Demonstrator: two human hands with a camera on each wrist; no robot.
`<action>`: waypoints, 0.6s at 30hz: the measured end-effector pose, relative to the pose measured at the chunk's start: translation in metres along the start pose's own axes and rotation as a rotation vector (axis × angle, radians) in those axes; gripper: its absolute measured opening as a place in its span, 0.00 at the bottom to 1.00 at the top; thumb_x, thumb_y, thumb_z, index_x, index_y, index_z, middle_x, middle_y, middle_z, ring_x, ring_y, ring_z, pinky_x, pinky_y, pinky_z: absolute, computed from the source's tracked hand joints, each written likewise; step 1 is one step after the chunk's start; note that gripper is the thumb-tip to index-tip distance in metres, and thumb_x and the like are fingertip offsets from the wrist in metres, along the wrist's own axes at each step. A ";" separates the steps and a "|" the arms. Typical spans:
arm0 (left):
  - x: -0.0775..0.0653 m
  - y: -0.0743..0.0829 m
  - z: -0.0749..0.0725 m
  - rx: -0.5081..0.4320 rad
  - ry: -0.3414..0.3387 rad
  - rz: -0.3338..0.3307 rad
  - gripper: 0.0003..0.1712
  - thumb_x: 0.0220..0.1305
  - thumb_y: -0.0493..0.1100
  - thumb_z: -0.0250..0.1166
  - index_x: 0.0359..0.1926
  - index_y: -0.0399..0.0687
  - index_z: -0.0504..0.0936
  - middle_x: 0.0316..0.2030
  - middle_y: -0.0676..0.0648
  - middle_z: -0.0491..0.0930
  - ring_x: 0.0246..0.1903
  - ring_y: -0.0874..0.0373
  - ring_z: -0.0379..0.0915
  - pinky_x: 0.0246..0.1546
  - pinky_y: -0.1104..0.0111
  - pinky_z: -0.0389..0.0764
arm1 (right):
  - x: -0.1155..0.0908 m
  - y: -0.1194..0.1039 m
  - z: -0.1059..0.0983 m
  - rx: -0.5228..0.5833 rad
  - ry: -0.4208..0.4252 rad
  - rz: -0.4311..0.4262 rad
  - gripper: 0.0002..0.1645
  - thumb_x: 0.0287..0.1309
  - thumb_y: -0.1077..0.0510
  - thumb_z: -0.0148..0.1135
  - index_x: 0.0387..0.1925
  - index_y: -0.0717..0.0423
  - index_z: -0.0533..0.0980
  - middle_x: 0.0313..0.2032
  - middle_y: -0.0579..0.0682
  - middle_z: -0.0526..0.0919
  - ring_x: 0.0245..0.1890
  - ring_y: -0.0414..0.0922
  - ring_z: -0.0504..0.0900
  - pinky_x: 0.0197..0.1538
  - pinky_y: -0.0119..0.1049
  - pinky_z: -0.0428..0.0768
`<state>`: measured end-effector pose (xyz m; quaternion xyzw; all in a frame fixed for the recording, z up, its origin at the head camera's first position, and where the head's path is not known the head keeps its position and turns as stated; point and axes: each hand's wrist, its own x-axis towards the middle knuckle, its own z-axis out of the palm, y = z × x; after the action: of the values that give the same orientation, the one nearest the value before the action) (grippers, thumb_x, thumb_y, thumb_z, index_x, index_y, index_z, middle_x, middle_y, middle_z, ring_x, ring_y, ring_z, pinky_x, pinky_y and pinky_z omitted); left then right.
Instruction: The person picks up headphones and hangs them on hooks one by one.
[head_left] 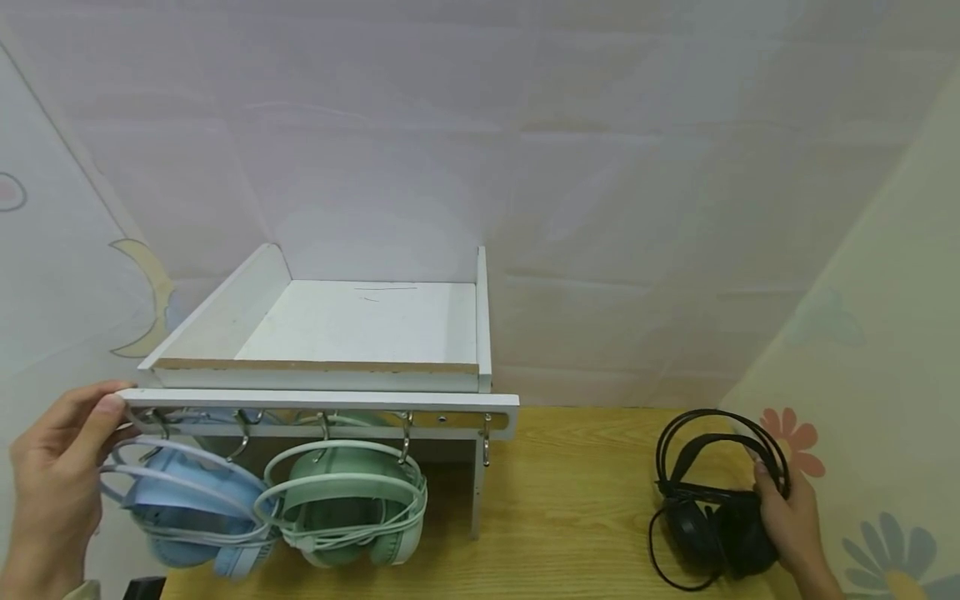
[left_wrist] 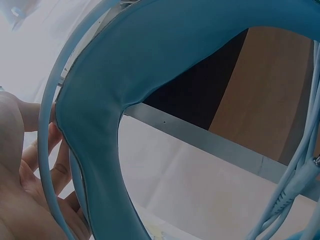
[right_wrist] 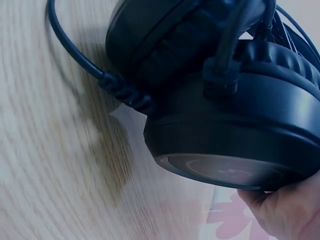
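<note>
My left hand (head_left: 63,467) pinches the left end of a white hook rail (head_left: 322,400) between thumb and fingers. Blue headphones (head_left: 198,483) hang from the rail beside that hand, their padded headband (left_wrist: 95,100) filling much of the left wrist view. Green headphones (head_left: 352,462) hang to their right, with the cable wound around them. At the far right, my right hand (head_left: 795,521) grips black headphones (head_left: 738,533) by an ear cup, close over the wooden table. In the right wrist view, both black ear cups (right_wrist: 235,120) and a trailing cable (right_wrist: 75,52) show.
Behind the rail rises a white shelf unit (head_left: 375,325) with raised sides. Several metal hooks (head_left: 406,437) line the rail; the rightmost hook (head_left: 486,442) bears nothing. The wooden table (head_left: 570,500) runs between the shelf and the black headphones. Patterned cloth walls (head_left: 885,333) enclose it.
</note>
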<state>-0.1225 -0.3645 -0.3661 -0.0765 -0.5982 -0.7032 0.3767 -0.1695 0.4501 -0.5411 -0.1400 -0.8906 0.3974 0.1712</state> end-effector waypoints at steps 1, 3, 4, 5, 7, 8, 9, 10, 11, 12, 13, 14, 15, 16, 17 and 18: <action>0.000 0.000 0.000 0.003 0.004 -0.003 0.11 0.75 0.22 0.57 0.51 0.19 0.82 0.37 0.46 0.89 0.32 0.64 0.88 0.34 0.80 0.88 | -0.001 -0.001 0.000 0.003 0.011 -0.005 0.27 0.86 0.49 0.45 0.74 0.58 0.66 0.32 0.37 0.77 0.33 0.32 0.71 0.33 0.25 0.67; 0.000 0.000 0.001 0.014 0.012 -0.009 0.11 0.75 0.22 0.57 0.51 0.20 0.82 0.37 0.46 0.89 0.32 0.64 0.88 0.34 0.81 0.87 | -0.003 -0.003 -0.001 0.001 0.029 0.001 0.23 0.86 0.49 0.46 0.70 0.56 0.69 0.32 0.41 0.77 0.32 0.35 0.71 0.33 0.27 0.66; 0.000 0.001 0.001 0.021 0.018 -0.012 0.11 0.75 0.22 0.57 0.51 0.20 0.82 0.37 0.46 0.89 0.32 0.64 0.88 0.34 0.81 0.87 | -0.004 -0.004 0.000 -0.002 0.036 0.005 0.22 0.86 0.49 0.46 0.68 0.56 0.70 0.31 0.43 0.76 0.32 0.36 0.71 0.33 0.27 0.66; 0.000 0.001 0.001 0.023 0.018 -0.012 0.11 0.75 0.22 0.57 0.52 0.20 0.82 0.37 0.46 0.89 0.32 0.64 0.88 0.34 0.81 0.87 | -0.005 -0.005 0.000 -0.001 0.041 0.012 0.21 0.85 0.49 0.47 0.66 0.56 0.70 0.31 0.45 0.76 0.31 0.36 0.70 0.33 0.28 0.65; 0.000 0.001 0.001 0.021 0.022 -0.014 0.11 0.75 0.22 0.57 0.52 0.20 0.82 0.37 0.46 0.89 0.32 0.64 0.88 0.34 0.81 0.87 | -0.006 -0.008 0.000 0.001 0.048 0.035 0.21 0.85 0.47 0.47 0.64 0.57 0.71 0.31 0.46 0.76 0.31 0.36 0.71 0.33 0.27 0.65; 0.000 0.001 0.001 0.019 0.020 -0.011 0.11 0.75 0.22 0.57 0.52 0.19 0.82 0.37 0.46 0.89 0.32 0.64 0.88 0.34 0.81 0.87 | -0.007 -0.010 0.000 0.002 0.049 0.045 0.22 0.85 0.47 0.47 0.64 0.57 0.71 0.31 0.46 0.76 0.32 0.36 0.71 0.33 0.27 0.66; 0.000 0.000 0.001 0.017 0.022 -0.011 0.11 0.75 0.22 0.57 0.52 0.19 0.82 0.37 0.46 0.89 0.32 0.63 0.88 0.34 0.81 0.87 | -0.007 -0.011 0.000 0.000 0.053 0.053 0.23 0.85 0.46 0.48 0.66 0.57 0.71 0.31 0.46 0.77 0.32 0.35 0.71 0.34 0.27 0.66; 0.000 0.000 0.001 0.014 0.020 -0.008 0.11 0.75 0.22 0.57 0.52 0.19 0.82 0.37 0.46 0.89 0.32 0.63 0.88 0.34 0.80 0.87 | -0.008 -0.013 0.000 -0.001 0.058 0.074 0.23 0.84 0.45 0.48 0.67 0.55 0.71 0.31 0.44 0.77 0.32 0.35 0.71 0.35 0.28 0.66; 0.000 0.000 0.001 0.010 0.016 -0.003 0.11 0.75 0.22 0.57 0.52 0.19 0.82 0.37 0.46 0.89 0.32 0.63 0.88 0.34 0.80 0.87 | -0.009 -0.014 0.000 0.004 0.065 0.092 0.23 0.84 0.44 0.49 0.66 0.53 0.72 0.31 0.43 0.77 0.32 0.34 0.71 0.36 0.29 0.66; 0.000 0.000 0.000 0.007 0.014 -0.001 0.11 0.75 0.22 0.57 0.52 0.19 0.82 0.37 0.46 0.89 0.32 0.63 0.88 0.34 0.80 0.87 | -0.010 -0.015 0.001 0.007 0.072 0.110 0.23 0.84 0.43 0.49 0.67 0.52 0.72 0.30 0.42 0.77 0.33 0.34 0.71 0.38 0.30 0.66; 0.000 0.000 0.000 0.002 0.009 0.003 0.11 0.75 0.21 0.56 0.52 0.19 0.82 0.37 0.46 0.89 0.32 0.63 0.89 0.34 0.80 0.88 | -0.011 -0.017 0.001 0.007 0.080 0.130 0.23 0.83 0.42 0.50 0.65 0.51 0.73 0.30 0.41 0.76 0.33 0.34 0.71 0.39 0.32 0.66; 0.000 0.000 0.000 0.006 0.007 0.005 0.11 0.75 0.21 0.56 0.52 0.19 0.82 0.37 0.46 0.89 0.32 0.63 0.89 0.34 0.80 0.88 | -0.013 -0.018 0.001 0.008 0.088 0.140 0.23 0.83 0.42 0.50 0.67 0.48 0.74 0.29 0.41 0.76 0.33 0.34 0.71 0.39 0.33 0.67; 0.000 0.000 0.000 0.008 0.009 0.004 0.11 0.75 0.22 0.56 0.52 0.19 0.82 0.37 0.46 0.89 0.32 0.63 0.89 0.34 0.80 0.88 | -0.014 -0.019 0.001 0.012 0.098 0.156 0.24 0.83 0.41 0.51 0.68 0.47 0.74 0.29 0.39 0.77 0.33 0.34 0.71 0.40 0.33 0.67; 0.000 0.000 0.000 0.009 0.004 0.006 0.11 0.75 0.22 0.56 0.52 0.19 0.82 0.37 0.46 0.89 0.32 0.64 0.89 0.34 0.80 0.88 | -0.015 -0.020 0.001 0.017 0.102 0.164 0.24 0.82 0.41 0.50 0.68 0.45 0.75 0.29 0.39 0.76 0.32 0.34 0.71 0.40 0.34 0.67; 0.000 0.000 0.000 0.013 0.005 0.005 0.11 0.75 0.22 0.56 0.52 0.19 0.82 0.37 0.46 0.89 0.32 0.64 0.89 0.34 0.80 0.88 | -0.017 -0.022 0.002 0.019 0.104 0.166 0.25 0.83 0.41 0.50 0.71 0.43 0.75 0.29 0.39 0.77 0.32 0.34 0.72 0.39 0.32 0.67; 0.000 0.000 0.001 0.013 0.007 0.003 0.11 0.75 0.22 0.56 0.52 0.19 0.82 0.37 0.46 0.89 0.32 0.64 0.88 0.34 0.80 0.88 | -0.018 -0.023 0.002 0.024 0.106 0.173 0.26 0.82 0.40 0.50 0.74 0.39 0.74 0.29 0.38 0.77 0.33 0.33 0.72 0.38 0.31 0.67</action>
<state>-0.1230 -0.3641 -0.3657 -0.0727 -0.6013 -0.6990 0.3802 -0.1562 0.4271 -0.5282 -0.2349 -0.8602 0.4132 0.1847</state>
